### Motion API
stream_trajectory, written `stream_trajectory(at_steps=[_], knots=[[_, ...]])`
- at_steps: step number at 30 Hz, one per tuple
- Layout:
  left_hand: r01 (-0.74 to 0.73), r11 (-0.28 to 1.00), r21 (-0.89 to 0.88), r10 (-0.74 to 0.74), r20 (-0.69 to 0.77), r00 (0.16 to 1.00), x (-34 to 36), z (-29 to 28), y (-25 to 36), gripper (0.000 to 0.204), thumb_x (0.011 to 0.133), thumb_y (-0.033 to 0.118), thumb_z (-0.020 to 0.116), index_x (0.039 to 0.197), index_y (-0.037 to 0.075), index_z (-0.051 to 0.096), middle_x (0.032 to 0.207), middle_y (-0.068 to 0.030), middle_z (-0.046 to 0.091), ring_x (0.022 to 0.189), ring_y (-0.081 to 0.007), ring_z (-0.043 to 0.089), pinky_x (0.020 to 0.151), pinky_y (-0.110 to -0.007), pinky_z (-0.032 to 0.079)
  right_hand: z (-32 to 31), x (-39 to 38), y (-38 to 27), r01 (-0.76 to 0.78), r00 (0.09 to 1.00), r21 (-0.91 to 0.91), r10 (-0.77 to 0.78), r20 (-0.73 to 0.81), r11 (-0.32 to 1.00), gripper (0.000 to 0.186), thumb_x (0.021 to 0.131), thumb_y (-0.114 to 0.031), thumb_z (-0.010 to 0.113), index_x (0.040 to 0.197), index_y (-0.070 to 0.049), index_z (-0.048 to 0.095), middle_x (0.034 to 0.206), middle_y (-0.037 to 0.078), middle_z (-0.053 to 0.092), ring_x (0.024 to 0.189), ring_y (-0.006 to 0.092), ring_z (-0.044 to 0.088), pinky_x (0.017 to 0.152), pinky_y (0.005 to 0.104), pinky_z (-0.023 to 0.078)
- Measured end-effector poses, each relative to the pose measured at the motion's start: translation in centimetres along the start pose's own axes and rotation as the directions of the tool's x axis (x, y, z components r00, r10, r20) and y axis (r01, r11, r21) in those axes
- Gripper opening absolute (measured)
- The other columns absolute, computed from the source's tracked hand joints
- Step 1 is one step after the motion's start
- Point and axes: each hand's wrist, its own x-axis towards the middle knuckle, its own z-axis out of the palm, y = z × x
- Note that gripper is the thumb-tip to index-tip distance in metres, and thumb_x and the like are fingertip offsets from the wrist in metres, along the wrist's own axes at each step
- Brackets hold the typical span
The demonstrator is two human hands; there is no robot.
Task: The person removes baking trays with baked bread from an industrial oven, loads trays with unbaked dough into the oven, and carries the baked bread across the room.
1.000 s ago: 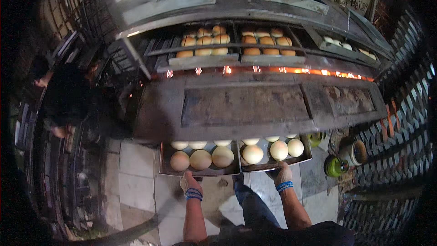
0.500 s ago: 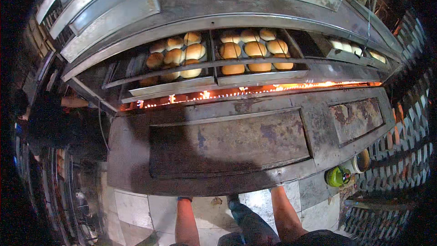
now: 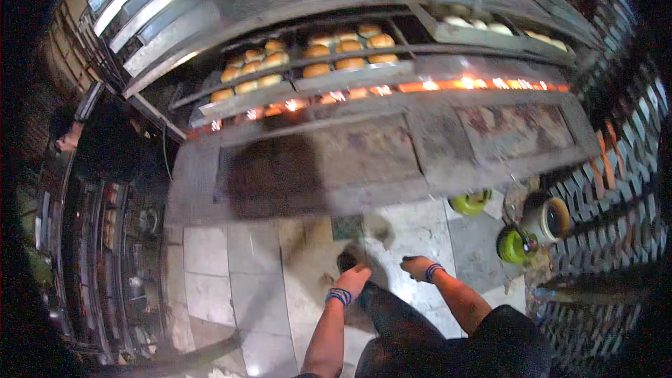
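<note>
My left hand [image 3: 353, 281], with blue-and-white bands at the wrist, is curled in front of the metal oven. A dark shape lies just beyond its fingers, and whether the hand holds anything is hidden. To its right, my right hand [image 3: 418, 268] has closed fingers with a small dark thing at their tips, too blurred to name. Both hands hang over the floor, apart from the oven front [image 3: 336, 203]. Inside the oven, browned buns [image 3: 350, 47] sit on two metal trays [image 3: 357, 78]. Paler buns [image 3: 479, 24] sit on another tray [image 3: 476, 36] to the right.
A row of flames [image 3: 469, 83] burns below the trays. Green rounded containers [image 3: 514, 246] and a pale bucket [image 3: 546, 220] stand on the floor at right. Another person's hand [image 3: 68, 141] shows at far left, near racks [image 3: 115, 252]. White tiles [image 3: 259, 308] cover the floor.
My hands have come out from the oven's lower front edge, where they were hidden, and now show fully. My view has shifted; the oven sits higher. The other person's arm has moved.
</note>
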Motion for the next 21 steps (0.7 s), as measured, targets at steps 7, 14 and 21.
stream_trajectory(at_steps=[7, 14, 21], knots=[[-0.154, 0.784, 0.602, 0.089, 0.136, 0.987, -8.4, 15.2, -20.4, 0.04, 0.085, 0.007, 0.056, 0.124, 0.007, 0.062, 0.123, -0.0226, 0.065, 0.117, -0.0411, 0.06, 0.097, -0.048, 0.05, 7.9, -25.6, 32.9, -0.429, 0.851, -0.377, 0.507, 0.134, 0.821, 0.044, 0.092, -0.038, 0.043, 0.117, -0.014, 0.07, 0.116, 0.022, 0.069, 0.11, 0.0427, 0.064, 0.094, 0.0509, 0.049], [0.353, 0.827, 0.437, -0.371, -0.046, 0.927, -30.3, 26.0, -21.9, 0.045, 0.093, 0.029, 0.052, 0.13, 0.004, 0.058, 0.127, -0.0211, 0.064, 0.117, -0.0391, 0.061, 0.1, -0.047, 0.049, 3.7, -37.2, 41.0, -0.409, 0.899, -0.473, 0.434, -0.061, 0.78, 0.026, 0.091, -0.019, 0.056, 0.111, -0.009, 0.069, 0.105, 0.022, 0.071, 0.099, 0.0372, 0.07, 0.084, 0.0457, 0.055], [0.278, 0.823, 0.495, -0.375, 0.106, 0.921, -18.9, 29.1, -16.6, 0.044, 0.101, 0.031, 0.04, 0.134, 0.006, 0.056, 0.13, -0.0209, 0.062, 0.117, -0.0395, 0.061, 0.102, -0.048, 0.048, -18.2, -22.2, 36.6, -0.277, 0.628, 0.784, 0.722, -0.289, 0.555, 0.033, 0.09, -0.035, 0.044, 0.091, -0.006, 0.061, 0.078, 0.012, 0.061, 0.061, 0.0274, 0.063, 0.051, 0.0436, 0.05]])
